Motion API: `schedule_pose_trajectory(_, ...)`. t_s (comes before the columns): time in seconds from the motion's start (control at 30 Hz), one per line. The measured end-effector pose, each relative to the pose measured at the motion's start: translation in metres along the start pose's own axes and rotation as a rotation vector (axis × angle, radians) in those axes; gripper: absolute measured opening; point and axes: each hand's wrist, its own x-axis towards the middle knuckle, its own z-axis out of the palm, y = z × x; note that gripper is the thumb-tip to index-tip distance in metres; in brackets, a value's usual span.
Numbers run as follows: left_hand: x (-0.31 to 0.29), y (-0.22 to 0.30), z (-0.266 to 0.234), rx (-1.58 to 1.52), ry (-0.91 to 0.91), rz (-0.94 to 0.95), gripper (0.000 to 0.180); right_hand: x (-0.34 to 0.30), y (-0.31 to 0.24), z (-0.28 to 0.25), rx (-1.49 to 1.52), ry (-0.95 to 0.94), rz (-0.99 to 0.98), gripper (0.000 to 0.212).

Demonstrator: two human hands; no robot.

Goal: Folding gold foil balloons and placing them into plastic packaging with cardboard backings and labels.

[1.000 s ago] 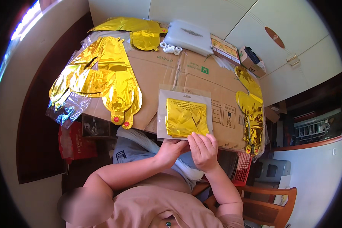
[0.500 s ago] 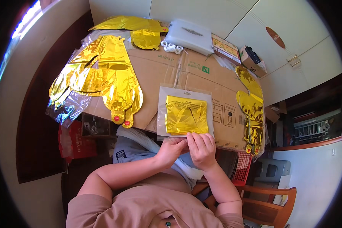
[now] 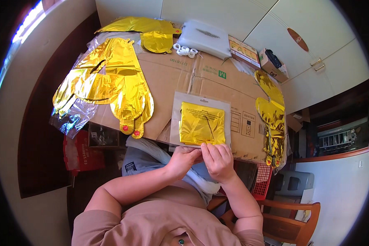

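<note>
A clear plastic packet (image 3: 175,123) holds a folded gold foil balloon (image 3: 202,124) and has a hang hole at its far edge. It lies at the near edge of the cardboard sheet (image 3: 164,76). Both hands pinch its near edge: my left hand (image 3: 182,162) closes on it with bent fingers, and my right hand (image 3: 218,162) grips just beside, fingertips over the rim. The two hands almost touch. What the left fingertips do is partly hidden by the right hand.
Flat gold foil balloons (image 3: 131,88) pile up at the left, more balloons (image 3: 158,35) at the back and others (image 3: 270,119) along the right edge. White ribbon rolls (image 3: 185,51), a white plastic case (image 3: 205,39) and small boxes (image 3: 244,51) line the back. A wooden chair (image 3: 289,219) stands right.
The packet has turned slightly and its far edge has shifted a little to the right. Both hands keep their hold in nearly the same place.
</note>
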Motion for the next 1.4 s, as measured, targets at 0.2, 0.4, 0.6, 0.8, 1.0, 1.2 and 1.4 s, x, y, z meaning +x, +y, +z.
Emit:
schedule_pose_trajectory(0.2, 0.0, -0.012, -0.002, 0.043, -0.019, -0.007, 0.03, 0.001, -0.001, 0.003, 0.013, -0.031, 0.061, 0.034)
schedule_pose_trajectory(0.4, -0.003, -0.011, -0.004, 0.069, -0.035, -0.018, 0.031, 0.0, 0.001, 0.008, 0.023, -0.034, 0.069, 0.034)
schedule_pose_trajectory(0.6, -0.005, -0.001, -0.005, 0.15, -0.011, -0.112, 0.036, 0.001, 0.006, 0.006, 0.09, 0.018, 0.151, 0.024)
schedule_pose_trajectory(0.8, -0.018, 0.008, -0.035, 0.309, -0.137, -0.35, 0.039, -0.006, 0.008, 0.007, 0.178, 0.054, 0.252, 0.03)
schedule_pose_trajectory(1.0, -0.07, 0.065, -0.032, 0.986, -0.069, 0.073, 0.018, 0.002, 0.009, 0.007, 0.128, 0.079, 0.26, 0.038)
schedule_pose_trajectory(1.2, -0.043, 0.088, -0.047, 1.458, 0.187, 0.917, 0.035, 0.017, 0.013, 0.015, 0.156, 0.019, 0.137, 0.043)
schedule_pose_trajectory(1.4, -0.02, 0.067, -0.051, 1.604, 0.261, 1.004, 0.056, 0.019, 0.015, 0.016, 0.133, -0.012, 0.116, 0.04)
